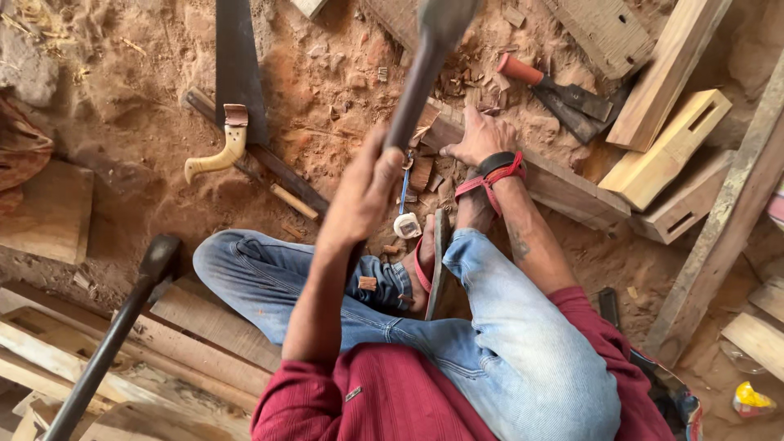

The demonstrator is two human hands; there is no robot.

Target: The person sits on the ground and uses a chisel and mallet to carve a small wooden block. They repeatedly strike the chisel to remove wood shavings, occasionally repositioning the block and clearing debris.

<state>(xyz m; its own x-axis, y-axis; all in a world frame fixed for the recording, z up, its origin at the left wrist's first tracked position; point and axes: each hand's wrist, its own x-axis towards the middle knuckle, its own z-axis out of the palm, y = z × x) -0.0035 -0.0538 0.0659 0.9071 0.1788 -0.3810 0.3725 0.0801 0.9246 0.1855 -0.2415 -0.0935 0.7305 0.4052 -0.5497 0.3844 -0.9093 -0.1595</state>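
Gripping a long dark tool handle (416, 82), the left hand (363, 192) is closed tight around the shaft and lifts it high over the lap; the head at the top runs out of frame and looks blurred, so whether it is an adze or a hammer I cannot tell. It is likely top-heavy and stiff, best held low on the shaft as now. The right hand (480, 137) lies flat with fingers spread on a rough timber beam (539, 175), holding nothing, only pressing down. The beam lies on the dirt floor just ahead of the crossed legs; it looks heavy, rigid and splintery. Wood chips (425, 167) lie between the hands. A handsaw (233, 98) rests well apart on the left.
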